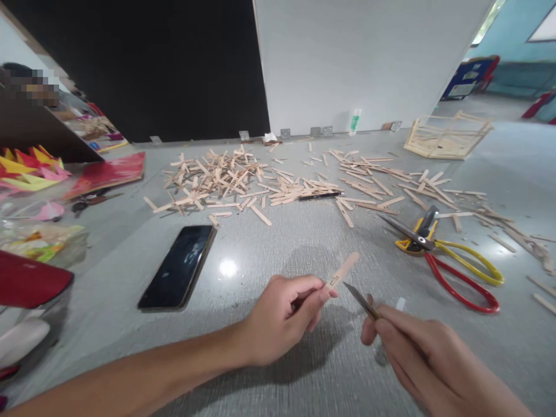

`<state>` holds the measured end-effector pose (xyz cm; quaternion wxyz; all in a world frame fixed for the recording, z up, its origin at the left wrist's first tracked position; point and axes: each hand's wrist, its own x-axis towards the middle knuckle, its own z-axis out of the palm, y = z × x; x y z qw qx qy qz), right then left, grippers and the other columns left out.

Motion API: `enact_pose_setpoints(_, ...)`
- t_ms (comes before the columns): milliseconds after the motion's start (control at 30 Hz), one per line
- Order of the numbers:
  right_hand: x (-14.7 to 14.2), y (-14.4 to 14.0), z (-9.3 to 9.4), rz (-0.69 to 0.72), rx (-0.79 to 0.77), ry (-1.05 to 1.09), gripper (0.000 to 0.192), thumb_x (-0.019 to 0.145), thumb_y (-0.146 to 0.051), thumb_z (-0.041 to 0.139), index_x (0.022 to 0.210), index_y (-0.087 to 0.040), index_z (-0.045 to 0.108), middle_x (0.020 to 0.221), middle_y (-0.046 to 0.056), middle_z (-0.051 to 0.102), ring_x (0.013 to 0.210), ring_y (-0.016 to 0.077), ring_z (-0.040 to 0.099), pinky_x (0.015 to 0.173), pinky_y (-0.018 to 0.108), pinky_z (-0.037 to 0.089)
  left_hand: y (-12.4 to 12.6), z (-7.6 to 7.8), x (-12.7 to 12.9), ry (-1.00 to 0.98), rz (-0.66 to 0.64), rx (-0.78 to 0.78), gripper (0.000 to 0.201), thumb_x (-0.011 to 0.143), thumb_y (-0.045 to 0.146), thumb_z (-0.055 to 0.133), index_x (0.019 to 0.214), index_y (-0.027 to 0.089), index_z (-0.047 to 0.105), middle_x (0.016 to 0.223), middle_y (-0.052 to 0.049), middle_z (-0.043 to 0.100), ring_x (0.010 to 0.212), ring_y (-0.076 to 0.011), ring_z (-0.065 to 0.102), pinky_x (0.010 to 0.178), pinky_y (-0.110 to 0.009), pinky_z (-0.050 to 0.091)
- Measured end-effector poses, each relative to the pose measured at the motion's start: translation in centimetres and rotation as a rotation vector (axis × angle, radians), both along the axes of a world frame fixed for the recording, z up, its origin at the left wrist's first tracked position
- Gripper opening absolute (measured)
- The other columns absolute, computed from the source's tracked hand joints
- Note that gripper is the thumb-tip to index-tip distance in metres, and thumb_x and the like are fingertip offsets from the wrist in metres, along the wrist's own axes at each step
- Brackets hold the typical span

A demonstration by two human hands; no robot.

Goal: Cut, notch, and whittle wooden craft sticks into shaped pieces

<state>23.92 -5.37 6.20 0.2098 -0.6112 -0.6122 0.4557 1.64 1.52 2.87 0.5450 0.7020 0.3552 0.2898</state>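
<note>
1. Grey bench [278,243] is carrying everything, with a black panel and a white wall behind it.
2. Pile of wooden sticks [217,179] is lying scattered across the far bench.
3. Stick frame [447,136] is sitting far right.
4. Black phone [178,266] is lying face up, left of the hands.
5. Red-and-yellow scissors [452,258] are lying right, blades parted.
6. Left hand [278,318] fingers are pinching a wooden stick [343,271], raised above the near bench.
7. Right hand [421,353] fingers are gripping a knife blade [361,300], its tip just beside the stick.
</note>
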Motion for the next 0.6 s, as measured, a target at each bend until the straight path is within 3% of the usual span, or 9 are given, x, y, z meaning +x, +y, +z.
enact_pose_setpoints(167, 0.2, -0.1, -0.4, 0.020, 0.056, -0.107, 0.051, 0.107, -0.059, 0.034, 0.091, -0.028, 0.070, 0.060, -0.002, 0.049, 0.052, 0.0164, 0.046, 0.049, 0.028, 0.036, 0.0, 0.0, -0.2, -0.013, -0.010, -0.035, 0.034, 0.110, 0.041, 0.049, 0.097, 0.014, 0.065, 0.060, 0.005, 0.053, 0.053, -0.0094, 0.046, 0.054, -0.021, 0.037)
enact_pose_setpoints(300, 0.9, 0.3, -1.1, 0.025, 0.235, -0.296, 0.032, 0.106, -0.049, 0.046, 0.104, -0.027, 0.069, 0.063, 0.001, 0.066, 0.056, 0.0218, 0.062, 0.057, 0.033, 0.042, 0.1, 0.1, -0.2, -0.008, 0.012, -0.056, 0.030, 0.110, 0.042, 0.049, 0.111, 0.014, 0.061, 0.061, 0.006, 0.054, 0.053, -0.0101, 0.047, 0.054, -0.021, 0.038)
enact_pose_setpoints(400, 2.4, 1.8, -1.2, 0.045, 0.313, -0.423, 0.024, 0.105, -0.045, 0.050, 0.103, -0.026, 0.064, 0.071, 0.004, 0.071, 0.061, 0.0253, 0.066, 0.058, 0.035, 0.042, 0.1, 0.2, -0.1, 0.002, 0.028, -0.065, 0.032, 0.110, 0.043, 0.048, 0.101, 0.016, 0.060, 0.060, 0.007, 0.052, 0.051, -0.0096, 0.044, 0.050, -0.021, 0.034)
enact_pose_setpoints(533, 6.6, 4.5, -0.5, -0.072, 0.615, -0.884, 0.021, 0.105, -0.034, 0.041, 0.094, -0.023, 0.056, 0.097, 0.017, 0.071, 0.085, 0.0346, 0.070, 0.062, 0.038, 0.043, 0.2, 1.0, -0.2, 0.042, 0.029, -0.064, 0.035, 0.111, 0.043, 0.047, 0.095, 0.016, 0.063, 0.061, 0.007, 0.048, 0.054, -0.0098, 0.042, 0.052, -0.022, 0.032)
enact_pose_setpoints(600, 9.3, 5.6, -0.5, -0.077, 0.601, -1.108, 0.019, 0.097, -0.020, 0.041, 0.081, -0.024, 0.051, 0.087, 0.020, 0.066, 0.077, 0.0351, 0.069, 0.054, 0.036, 0.037, 0.4, 1.9, -0.4, 0.070, 0.040, -0.051, 0.034, 0.110, 0.042, 0.048, 0.094, 0.016, 0.065, 0.063, 0.007, 0.045, 0.056, -0.0099, 0.039, 0.053, -0.022, 0.030)
